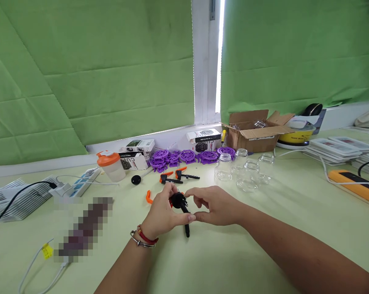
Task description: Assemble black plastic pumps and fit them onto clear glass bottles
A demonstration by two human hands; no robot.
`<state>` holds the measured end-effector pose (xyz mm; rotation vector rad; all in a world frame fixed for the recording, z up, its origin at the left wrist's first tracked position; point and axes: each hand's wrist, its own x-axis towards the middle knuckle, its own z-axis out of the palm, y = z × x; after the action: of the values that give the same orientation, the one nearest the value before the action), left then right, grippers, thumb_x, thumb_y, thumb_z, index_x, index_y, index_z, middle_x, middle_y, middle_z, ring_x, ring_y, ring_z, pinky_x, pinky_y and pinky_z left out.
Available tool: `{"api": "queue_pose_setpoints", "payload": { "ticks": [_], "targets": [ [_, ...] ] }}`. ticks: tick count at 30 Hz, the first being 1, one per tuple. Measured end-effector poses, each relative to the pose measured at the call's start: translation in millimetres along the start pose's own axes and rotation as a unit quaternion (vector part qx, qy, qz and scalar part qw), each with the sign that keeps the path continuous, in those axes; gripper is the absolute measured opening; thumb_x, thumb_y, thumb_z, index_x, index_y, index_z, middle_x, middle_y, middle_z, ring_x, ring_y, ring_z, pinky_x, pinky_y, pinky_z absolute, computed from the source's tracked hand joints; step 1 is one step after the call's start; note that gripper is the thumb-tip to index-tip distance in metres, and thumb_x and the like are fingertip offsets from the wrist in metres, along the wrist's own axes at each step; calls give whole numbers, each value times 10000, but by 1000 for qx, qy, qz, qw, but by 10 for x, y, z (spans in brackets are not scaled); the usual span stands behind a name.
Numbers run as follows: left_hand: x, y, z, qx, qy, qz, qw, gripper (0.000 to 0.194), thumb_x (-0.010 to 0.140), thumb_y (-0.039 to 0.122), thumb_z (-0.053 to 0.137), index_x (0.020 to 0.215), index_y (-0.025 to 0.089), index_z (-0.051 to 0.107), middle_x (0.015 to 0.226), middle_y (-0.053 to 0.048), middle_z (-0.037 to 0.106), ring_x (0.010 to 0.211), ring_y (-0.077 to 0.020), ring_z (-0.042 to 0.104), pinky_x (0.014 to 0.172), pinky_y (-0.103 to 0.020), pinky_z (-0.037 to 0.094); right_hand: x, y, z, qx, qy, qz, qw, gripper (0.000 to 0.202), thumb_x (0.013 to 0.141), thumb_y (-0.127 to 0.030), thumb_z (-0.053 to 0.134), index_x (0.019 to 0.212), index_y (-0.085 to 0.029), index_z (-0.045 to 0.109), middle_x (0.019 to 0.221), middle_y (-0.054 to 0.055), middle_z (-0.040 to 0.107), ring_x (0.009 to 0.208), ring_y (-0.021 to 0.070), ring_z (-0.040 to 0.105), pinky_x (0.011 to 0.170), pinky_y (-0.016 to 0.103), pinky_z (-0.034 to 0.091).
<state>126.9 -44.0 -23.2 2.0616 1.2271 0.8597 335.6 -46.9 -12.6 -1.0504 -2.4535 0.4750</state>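
In the head view, a black part with a long rod (185, 209) and a round black end is held above the table's middle. My left hand (163, 210) wraps round it from the left, fingers behind and thumb along the rod. From the right, my right hand (213, 204) touches the part near its round end with bent fingers, its thumb near my left thumb. An orange curved piece (148, 197) shows just left of my left hand. Behind my hands lie two black-and-orange clamp-like parts (170, 179) and a rod with a black disc (136, 179).
Purple plastic parts (187, 156) and printed boxes (203, 141) line the back. Glass jars (223, 168) and an open carton (258, 136) stand right of them. To the left are a shaker bottle (111, 166), a power strip (85, 181) and cables.
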Motion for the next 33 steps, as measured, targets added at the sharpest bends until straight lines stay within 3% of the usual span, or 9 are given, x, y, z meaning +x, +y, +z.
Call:
{"api": "queue_pose_setpoints", "payload": {
  "ticks": [4,12,22,25,28,33],
  "targets": [
    [3,-14,7,1,14,2,1000,585,528,459,780,926,218,425,819,14,529,723,-149,498,614,-263,397,-5,-15,-11,3,-13,18,1000,323,745,-431,626,965,-195,630,649,-30,565,540,92,446,538,219,306],
    [-1,-1,10,8,20,3,1000,583,513,468,782,914,215,442,793,17,543,695,-143,495,590,-256,385,-15,-80,-41,-1,-31,17,999,407,746,-428,626,1095,-220,597,669,-33,561,548,96,455,544,218,300],
    [0,11,8,13,19,-8,1000,587,501,452,789,909,221,436,801,17,538,706,-148,493,603,-262,388,0,-90,-75,-28,-42,50,997,294,740,-348,635,1006,-223,648,654,-22,574,570,111,474,552,225,300],
    [1,16,9,15,20,-7,1000,584,498,452,790,899,221,434,797,16,540,699,-147,490,595,-260,386,-1,-95,-76,-8,-47,41,998,349,753,-353,625,1085,-247,615,654,-34,562,567,108,475,551,221,303],
    [0,18,12,15,20,-7,1000,584,494,450,791,895,221,434,789,19,537,693,-147,489,589,-258,383,-1,-95,-75,-26,-51,56,997,283,743,-342,632,1002,-227,637,638,-33,548,567,109,470,553,226,296],
    [-2,19,15,16,16,-7,1000,578,500,449,786,895,222,430,778,25,527,689,-145,490,591,-259,382,-1,-70,-52,-11,-45,46,998,355,737,-323,627,1080,-236,593,639,-42,542,565,108,464,549,220,297]
  ]
}}
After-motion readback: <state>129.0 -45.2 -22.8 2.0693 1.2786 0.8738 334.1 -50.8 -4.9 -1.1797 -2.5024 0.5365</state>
